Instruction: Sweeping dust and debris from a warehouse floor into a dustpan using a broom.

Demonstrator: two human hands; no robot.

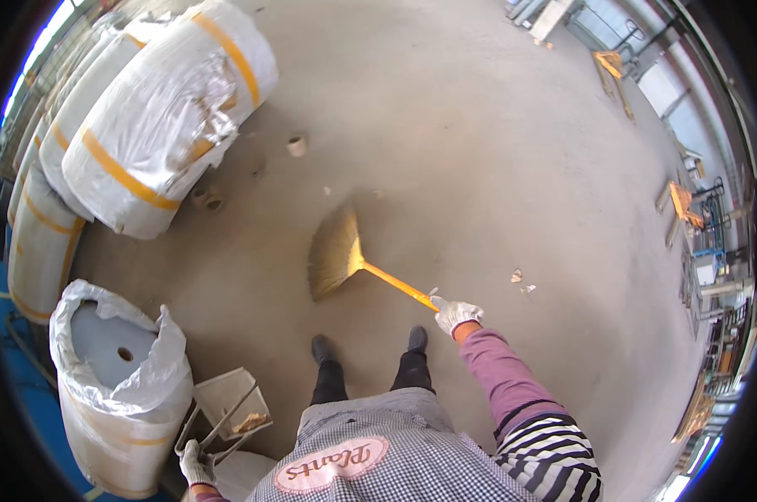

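My right hand [458, 315], in a whitish work glove, is wrapped round the orange handle of a broom [399, 285]. The broom's wide fan of bristles [334, 255] lies at the floor ahead of my feet, slightly left of them. Low on the left, my gloved left hand [196, 463] grips the grey metal handle of a long-handled dustpan [219, 393]. Some brown scraps [251, 422] lie in its pale pan. The dustpan stands beside a large wrapped roll. Small light scraps [516, 275] lie on the floor right of the broom.
A standing roll in torn white wrap [123, 431] is close on my left. Several big plastic-wrapped rolls with yellow tape [156, 125] lie beyond it. A short tube [296, 146] sits on the dusty concrete floor [479, 167]. Racks and orange-topped stands [684, 203] line the right side.
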